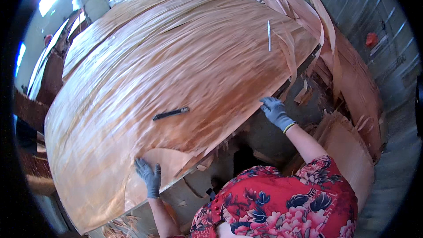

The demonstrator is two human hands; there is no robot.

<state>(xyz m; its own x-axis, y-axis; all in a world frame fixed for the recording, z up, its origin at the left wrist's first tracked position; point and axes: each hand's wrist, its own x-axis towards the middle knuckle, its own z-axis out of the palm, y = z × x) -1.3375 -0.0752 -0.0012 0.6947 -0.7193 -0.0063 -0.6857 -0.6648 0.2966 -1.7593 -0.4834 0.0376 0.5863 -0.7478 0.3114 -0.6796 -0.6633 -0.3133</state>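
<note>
A big stack of thin wood veneer sheets (189, 66) spreads out in front of me, its surface rippled. My left hand (150, 178), in a grey glove, lies on the near left part with its fingers stretched and thumb apart. Beside it is a paler, smooth patch of veneer (165, 161) with a curved edge. At the near right edge of the stack, my right hand (275, 112), also gloved in grey, has its fingers extended over the rim; its thumb is not clear. A black utility knife (171, 113) rests on the veneer between the hands, touched by neither.
A thin whitish stick (269, 36) lies on the far right of the stack. Torn veneer strips (328, 39) hang off the right side, with more veneer sheets (346, 150) leaning below. Scraps (121, 227) litter the floor at lower left. A corrugated wall (352, 0) stands at right.
</note>
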